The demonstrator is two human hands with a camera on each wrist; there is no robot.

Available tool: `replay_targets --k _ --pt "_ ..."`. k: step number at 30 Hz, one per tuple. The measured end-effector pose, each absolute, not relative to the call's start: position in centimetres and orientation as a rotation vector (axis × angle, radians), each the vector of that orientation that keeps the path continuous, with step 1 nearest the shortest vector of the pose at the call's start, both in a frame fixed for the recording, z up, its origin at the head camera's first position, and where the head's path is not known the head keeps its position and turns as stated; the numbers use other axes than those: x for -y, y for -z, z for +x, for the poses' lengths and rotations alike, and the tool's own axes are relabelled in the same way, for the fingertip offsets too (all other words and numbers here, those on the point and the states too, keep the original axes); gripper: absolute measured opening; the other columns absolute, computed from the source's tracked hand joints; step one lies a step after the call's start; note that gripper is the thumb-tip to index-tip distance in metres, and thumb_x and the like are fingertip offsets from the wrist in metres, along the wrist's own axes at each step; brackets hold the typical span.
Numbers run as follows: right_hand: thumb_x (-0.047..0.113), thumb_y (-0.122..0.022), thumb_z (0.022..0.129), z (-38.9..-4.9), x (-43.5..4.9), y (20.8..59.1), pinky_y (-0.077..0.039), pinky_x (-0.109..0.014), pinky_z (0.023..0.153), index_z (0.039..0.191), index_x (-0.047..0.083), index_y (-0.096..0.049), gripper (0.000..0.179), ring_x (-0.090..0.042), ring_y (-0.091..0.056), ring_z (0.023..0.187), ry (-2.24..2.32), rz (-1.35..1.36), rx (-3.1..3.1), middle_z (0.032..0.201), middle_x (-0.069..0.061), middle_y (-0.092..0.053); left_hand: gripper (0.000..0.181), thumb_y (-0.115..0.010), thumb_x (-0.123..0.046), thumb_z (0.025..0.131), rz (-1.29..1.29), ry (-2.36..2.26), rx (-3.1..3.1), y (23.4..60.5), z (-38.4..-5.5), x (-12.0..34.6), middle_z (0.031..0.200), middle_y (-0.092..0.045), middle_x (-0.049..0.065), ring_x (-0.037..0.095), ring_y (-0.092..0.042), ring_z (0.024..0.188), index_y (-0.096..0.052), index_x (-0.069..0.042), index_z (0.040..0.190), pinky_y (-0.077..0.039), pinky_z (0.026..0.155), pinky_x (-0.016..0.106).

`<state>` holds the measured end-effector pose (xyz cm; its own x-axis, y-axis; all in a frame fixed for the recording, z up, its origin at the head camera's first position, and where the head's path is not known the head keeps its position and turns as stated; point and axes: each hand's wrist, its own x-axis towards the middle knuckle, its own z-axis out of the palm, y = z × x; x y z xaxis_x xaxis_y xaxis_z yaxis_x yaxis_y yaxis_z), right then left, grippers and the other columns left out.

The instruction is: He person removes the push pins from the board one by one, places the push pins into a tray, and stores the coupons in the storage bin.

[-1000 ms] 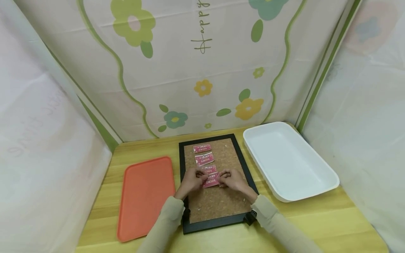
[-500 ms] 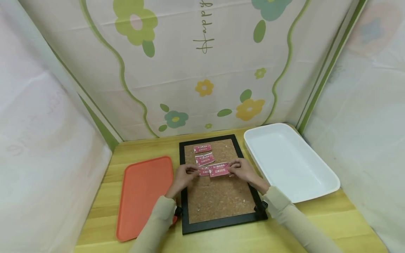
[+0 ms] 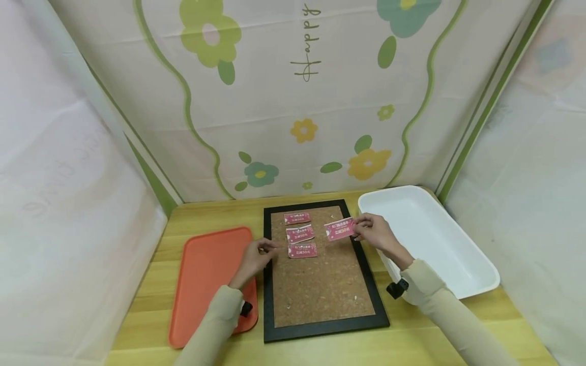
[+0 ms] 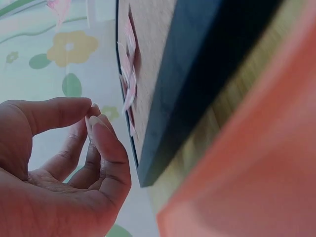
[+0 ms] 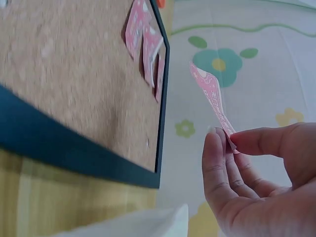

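At the left edge of the corkboard (image 3: 320, 292), my left hand (image 3: 254, 258) curls, thumb to fingertips; whether around something small, I cannot tell. Above the board's right side, my right hand (image 3: 374, 233) pinches a pink coupon (image 3: 339, 230), its right end partly covered, long axis pointing left toward three flat coupons (image 3: 300, 235) on the board's far half.

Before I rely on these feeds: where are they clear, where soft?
Head: large print legible on the held coupon; left wrist: the orange tray looks soft in the foreground; right wrist: the white tray is blurred, low in frame.
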<state>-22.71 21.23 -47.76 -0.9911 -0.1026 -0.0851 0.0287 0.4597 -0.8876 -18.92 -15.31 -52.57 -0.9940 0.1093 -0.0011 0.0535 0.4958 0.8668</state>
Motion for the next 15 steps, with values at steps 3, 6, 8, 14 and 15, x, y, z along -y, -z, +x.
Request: replay_targets --k 3,6,8,14,15 --pt "0.007 -0.057 0.103 -23.2 -22.2 47.5 -0.065 -0.033 0.075 0.122 -0.009 -0.064 0.026 -0.027 -0.077 0.089 1.569 -0.041 -2.587 0.109 -0.027 -0.076 0.016 -0.07 -0.011 0.1 0.112 -1.53 -2.672 52.7 -18.9 16.2 0.103 -0.073 0.014 0.026 -0.066 0.081 -0.076 -0.003 0.112 -0.052 0.063 0.029" --pt "0.006 -0.058 0.103 -23.8 -23.2 47.2 -0.064 -0.027 0.072 0.123 -0.011 -0.063 0.027 -0.021 -0.078 0.084 1.603 -0.02 -2.576 0.107 -0.027 -0.076 0.016 -0.07 -0.011 0.1 0.075 -1.548 -2.671 52.7 -18.8 17.0 0.104 -0.073 0.015 0.029 -0.069 0.086 -0.075 -0.002 0.112 -0.057 0.069 0.034" --pt "0.007 -0.058 0.103 -24.2 -23.9 47.0 -0.065 -0.03 0.075 0.124 -0.012 -0.061 0.028 -0.016 -0.078 0.08 1.631 -0.011 -2.565 0.107 -0.027 -0.076 0.016 -0.069 -0.01 0.1 0.041 -1.551 -2.676 52.7 -18.8 17.5 0.106 -0.073 0.014 0.026 -0.07 0.09 -0.075 -0.002 0.112 -0.058 0.075 0.035" --pt "0.009 -0.057 0.104 -25.2 -26.0 46.4 -0.065 -0.028 0.077 0.13 -0.015 -0.057 0.035 -0.005 -0.076 0.074 1.681 0.02 -2.56 0.112 -0.031 -0.074 0.017 -0.068 -0.009 0.1 -0.047 -1.57 -2.657 53.0 -18.7 18.7 0.108 -0.072 0.018 0.028 -0.07 0.085 -0.074 -0.001 0.114 -0.058 0.067 0.036" --pt "0.009 -0.057 0.105 -25.4 -26.4 46.4 -0.064 -0.026 0.076 0.131 -0.015 -0.056 0.036 -0.004 -0.075 0.073 1.687 0.025 -2.559 0.114 -0.032 -0.073 0.018 -0.068 -0.009 0.1 -0.061 -1.571 -2.652 53.0 -18.7 18.9 0.108 -0.071 0.019 0.029 -0.07 0.082 -0.074 -0.001 0.115 -0.057 0.063 0.036"
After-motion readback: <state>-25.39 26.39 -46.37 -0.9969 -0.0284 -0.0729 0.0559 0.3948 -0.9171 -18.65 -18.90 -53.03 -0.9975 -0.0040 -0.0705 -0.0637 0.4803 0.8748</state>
